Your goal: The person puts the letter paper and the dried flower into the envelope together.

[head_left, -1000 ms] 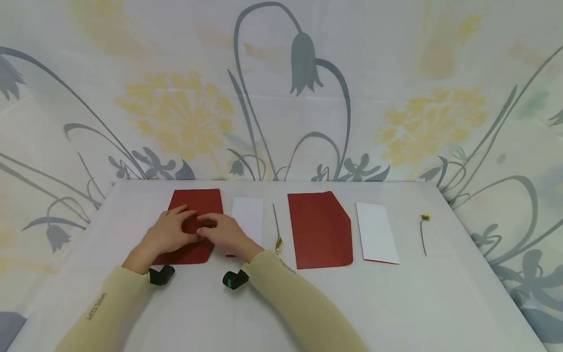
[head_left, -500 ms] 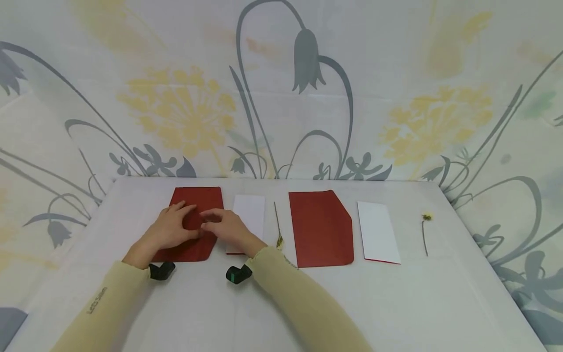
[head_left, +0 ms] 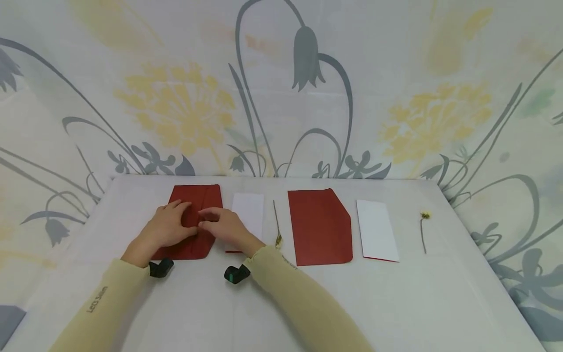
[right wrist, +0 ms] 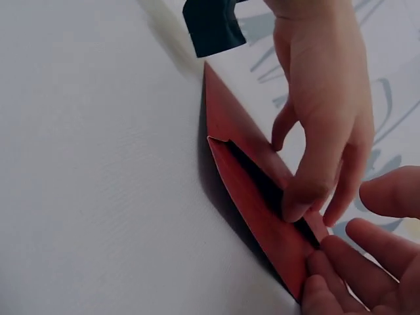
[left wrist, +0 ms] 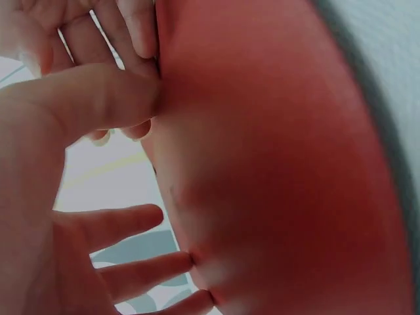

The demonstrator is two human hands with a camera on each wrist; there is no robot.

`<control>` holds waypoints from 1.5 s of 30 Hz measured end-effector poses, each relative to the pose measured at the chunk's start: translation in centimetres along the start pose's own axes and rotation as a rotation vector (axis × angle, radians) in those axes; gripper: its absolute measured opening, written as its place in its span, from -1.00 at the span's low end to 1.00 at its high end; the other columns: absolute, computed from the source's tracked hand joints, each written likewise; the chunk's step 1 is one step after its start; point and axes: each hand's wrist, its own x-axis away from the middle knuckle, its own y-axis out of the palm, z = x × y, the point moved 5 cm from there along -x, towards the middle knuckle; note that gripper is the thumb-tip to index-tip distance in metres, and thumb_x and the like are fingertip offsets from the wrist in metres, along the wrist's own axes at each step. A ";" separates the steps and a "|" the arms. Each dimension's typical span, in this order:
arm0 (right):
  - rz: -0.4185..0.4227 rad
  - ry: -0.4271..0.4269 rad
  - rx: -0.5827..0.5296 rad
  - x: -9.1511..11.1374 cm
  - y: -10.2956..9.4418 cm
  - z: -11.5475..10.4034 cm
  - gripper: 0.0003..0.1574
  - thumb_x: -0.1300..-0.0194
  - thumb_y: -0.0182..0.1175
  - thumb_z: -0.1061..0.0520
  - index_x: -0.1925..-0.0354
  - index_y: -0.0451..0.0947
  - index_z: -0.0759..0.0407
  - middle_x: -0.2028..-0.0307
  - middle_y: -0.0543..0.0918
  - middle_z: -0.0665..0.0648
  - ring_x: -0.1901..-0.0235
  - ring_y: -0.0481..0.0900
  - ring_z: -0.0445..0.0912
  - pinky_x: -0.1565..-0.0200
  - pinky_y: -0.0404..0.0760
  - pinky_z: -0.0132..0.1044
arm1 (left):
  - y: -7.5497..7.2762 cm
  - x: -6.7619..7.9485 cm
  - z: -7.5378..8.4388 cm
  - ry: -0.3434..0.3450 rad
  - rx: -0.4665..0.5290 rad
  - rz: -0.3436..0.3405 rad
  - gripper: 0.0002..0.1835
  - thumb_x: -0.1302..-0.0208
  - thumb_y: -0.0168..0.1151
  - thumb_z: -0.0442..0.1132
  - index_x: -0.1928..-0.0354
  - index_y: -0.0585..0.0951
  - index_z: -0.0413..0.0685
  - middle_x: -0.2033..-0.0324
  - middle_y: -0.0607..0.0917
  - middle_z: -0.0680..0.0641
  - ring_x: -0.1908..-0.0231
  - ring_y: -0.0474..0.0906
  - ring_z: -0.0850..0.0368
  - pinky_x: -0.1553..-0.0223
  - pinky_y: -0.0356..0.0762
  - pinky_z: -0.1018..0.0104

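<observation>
A red envelope (head_left: 213,196) lies flat at the left of the white table. My left hand (head_left: 164,226) rests on it with spread fingers. In the right wrist view, my left thumb (right wrist: 302,203) is at the dark slit between the raised edge and the rest of the envelope (right wrist: 243,190). Beside that edge is my right hand (head_left: 230,229), its index finger and thumb held apart in the head view. Its fingertips (right wrist: 318,259) touch the envelope's edge in the right wrist view. In the left wrist view, the red paper (left wrist: 262,144) fills the right side.
A white card (head_left: 248,210) lies partly under the right hand. Farther right are a dried flower (head_left: 278,234), a second red envelope (head_left: 321,227), another white card (head_left: 377,230) and a yellow-headed dried flower (head_left: 424,216). Behind the table hangs a floral cloth (head_left: 272,112).
A lengthwise edge on the left envelope has become visible as part of it lifts. The left hand has shifted slightly left, and a small gap remains between the hands. The other things lie unmoved.
</observation>
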 end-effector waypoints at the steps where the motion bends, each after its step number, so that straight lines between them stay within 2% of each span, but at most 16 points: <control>1: 0.001 0.002 0.011 0.0 0.1 0.1 -0.60 -0.40 0.21 -0.04 -0.18 0.60 -0.10 -0.09 0.62 -0.14 -0.14 0.49 -0.18 -0.11 0.49 -0.26 | 0.0 0.0 0.0 0.003 0.011 0.010 -0.17 -0.21 0.32 0.01 -0.34 0.32 -0.45 -0.31 0.27 -0.56 -0.21 0.20 -0.65 -0.11 0.29 -0.48; 6: -0.018 -0.020 0.064 -0.1 0.4 -0.1 -0.57 -0.40 0.20 -0.08 -0.19 0.59 -0.10 -0.07 0.62 -0.15 -0.11 0.50 -0.20 -0.11 0.49 -0.29 | -0.4 0.3 -0.2 0.035 0.072 0.057 -0.28 -0.26 0.27 -0.06 -0.32 0.36 -0.40 -0.26 0.36 -0.50 -0.20 0.31 -0.53 -0.14 0.31 -0.42; 13: -0.139 -0.040 0.117 0.2 0.9 -0.6 -0.43 -0.41 0.15 -0.16 -0.33 0.48 -0.10 -0.24 0.53 -0.14 -0.26 0.41 -0.21 -0.23 0.41 -0.25 | -0.3 0.5 -0.1 0.096 0.097 0.086 -0.33 -0.25 0.30 -0.15 -0.30 0.39 -0.40 -0.25 0.38 -0.50 -0.21 0.31 -0.52 -0.15 0.30 -0.41; 20: -0.218 -0.055 0.080 0.4 1.3 -0.9 -0.37 -0.42 0.14 -0.18 -0.38 0.43 -0.08 -0.28 0.50 -0.11 -0.30 0.37 -0.20 -0.26 0.37 -0.22 | 0.0 0.4 0.1 0.107 0.078 0.102 -0.34 -0.21 0.33 -0.18 -0.28 0.41 -0.40 -0.27 0.36 -0.51 -0.22 0.28 -0.55 -0.17 0.27 -0.42; 25: -0.219 -0.038 0.038 0.4 1.4 -0.6 -0.36 -0.41 0.16 -0.16 -0.40 0.40 -0.09 -0.29 0.48 -0.12 -0.31 0.35 -0.23 -0.28 0.35 -0.22 | 0.4 0.7 0.2 0.129 0.042 0.082 -0.23 -0.13 0.41 -0.11 -0.33 0.40 -0.34 -0.32 0.31 -0.50 -0.24 0.22 -0.60 -0.10 0.29 -0.48; 29: -0.220 -0.041 0.035 0.5 1.4 -0.5 -0.33 -0.41 0.17 -0.15 -0.41 0.38 -0.09 -0.32 0.46 -0.13 -0.32 0.35 -0.22 -0.29 0.34 -0.21 | 0.6 1.0 0.3 0.214 0.074 0.066 -0.22 -0.10 0.46 -0.15 -0.35 0.41 -0.25 -0.36 0.25 -0.49 -0.29 0.14 -0.60 -0.11 0.24 -0.52; 32: -0.220 -0.053 0.026 0.6 1.3 -0.5 -0.32 -0.40 0.19 -0.15 -0.42 0.38 -0.08 -0.33 0.45 -0.14 -0.33 0.33 -0.22 -0.31 0.33 -0.22 | 0.6 1.2 0.4 0.290 0.127 0.068 -0.36 -0.12 0.44 -0.27 -0.27 0.49 -0.22 -0.36 0.24 -0.47 -0.32 0.11 -0.56 -0.18 0.17 -0.50; 34: -0.218 -0.059 0.017 0.7 1.2 -0.5 -0.32 -0.40 0.20 -0.15 -0.41 0.39 -0.07 -0.32 0.45 -0.15 -0.33 0.33 -0.24 -0.30 0.32 -0.25 | 0.6 1.3 0.4 0.314 0.142 0.069 -0.46 -0.15 0.41 -0.31 -0.20 0.54 -0.23 -0.35 0.26 -0.47 -0.31 0.11 -0.55 -0.19 0.17 -0.49; 37: -0.218 -0.075 0.024 0.7 1.2 -0.5 -0.33 -0.40 0.19 -0.16 -0.40 0.40 -0.06 -0.31 0.46 -0.16 -0.32 0.33 -0.26 -0.30 0.31 -0.28 | 0.7 1.4 0.3 0.302 0.126 0.067 -0.54 -0.19 0.38 -0.30 -0.14 0.57 -0.25 -0.35 0.27 -0.46 -0.31 0.13 -0.53 -0.21 0.16 -0.46; 40: -0.210 -0.074 0.041 0.7 1.1 -0.3 -0.36 -0.40 0.19 -0.16 -0.38 0.43 -0.08 -0.29 0.48 -0.18 -0.31 0.34 -0.27 -0.29 0.33 -0.28 | 0.7 1.3 0.4 0.277 0.065 0.058 -0.55 -0.22 0.37 -0.25 -0.14 0.57 -0.23 -0.34 0.29 -0.46 -0.30 0.16 -0.53 -0.20 0.20 -0.44; 45: -0.204 -0.046 0.033 0.7 1.2 0.0 -0.40 -0.39 0.20 -0.15 -0.35 0.47 -0.09 -0.25 0.51 -0.18 -0.26 0.39 -0.26 -0.23 0.40 -0.26 | 0.6 1.2 0.8 0.245 -0.020 0.044 -0.49 -0.12 0.45 -0.12 -0.09 0.55 -0.13 -0.33 0.29 -0.45 -0.25 0.21 -0.59 -0.07 0.36 -0.46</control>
